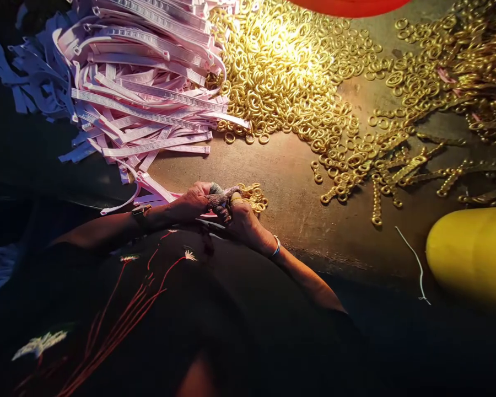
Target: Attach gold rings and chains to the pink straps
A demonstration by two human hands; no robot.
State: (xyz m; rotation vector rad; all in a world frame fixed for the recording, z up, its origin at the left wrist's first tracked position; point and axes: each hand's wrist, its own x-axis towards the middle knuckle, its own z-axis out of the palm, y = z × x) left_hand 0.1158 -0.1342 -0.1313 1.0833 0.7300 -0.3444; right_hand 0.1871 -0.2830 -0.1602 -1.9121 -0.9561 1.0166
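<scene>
My left hand (196,199) and my right hand (247,219) meet at the table's near edge, close to my body. Dark, knitted-looking wraps (220,202) cover some of the fingers. Both sets of fingers are curled together in a pinch, and they hide whatever is between them. Just behind my right hand lies a small heap of gold-coloured rings (256,198). Several pale pink straps (157,188) lie beside and partly under my left hand and wrist.
A large pile of pink straps (140,99) covers the back left. Beside it spreads a heap of gold rings (268,82). Rings joined in rows (376,204) lie at the right. A yellow rounded object (471,253), a white string (415,259) and a red edge (351,5) also show.
</scene>
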